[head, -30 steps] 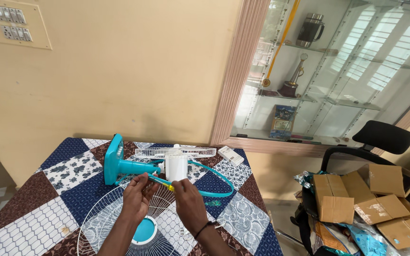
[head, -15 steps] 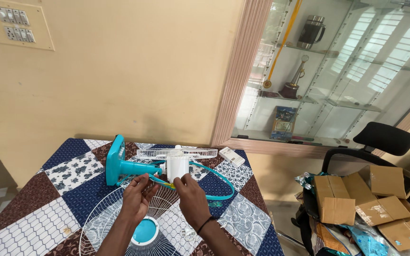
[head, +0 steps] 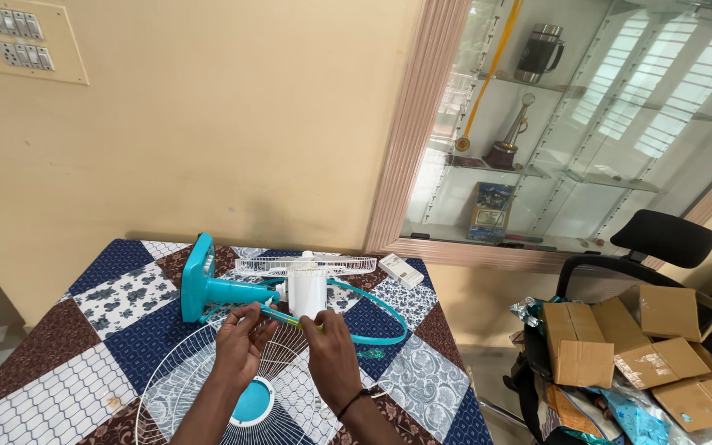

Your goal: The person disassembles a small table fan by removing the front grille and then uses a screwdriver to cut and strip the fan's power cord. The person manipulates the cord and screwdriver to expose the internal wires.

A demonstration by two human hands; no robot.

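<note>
here both hands (head: 290,350) pinch the white fan motor (head: 306,292).

Fan motor (head: 306,292) behind wire grille (head: 199,371) (both on table (head: 43,363))

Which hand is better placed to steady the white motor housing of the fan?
Probably the right hand: its fingertips already reach the base of the white motor housing. The left hand sits lower, nearer the teal stand, above the wire grille.

Bright, even daylight enters through the glass cabinet (head: 587,140) at right, which shows pale reflections; shadows stay soft, focus sharp, with wide-angle stretching at edges.
</note>
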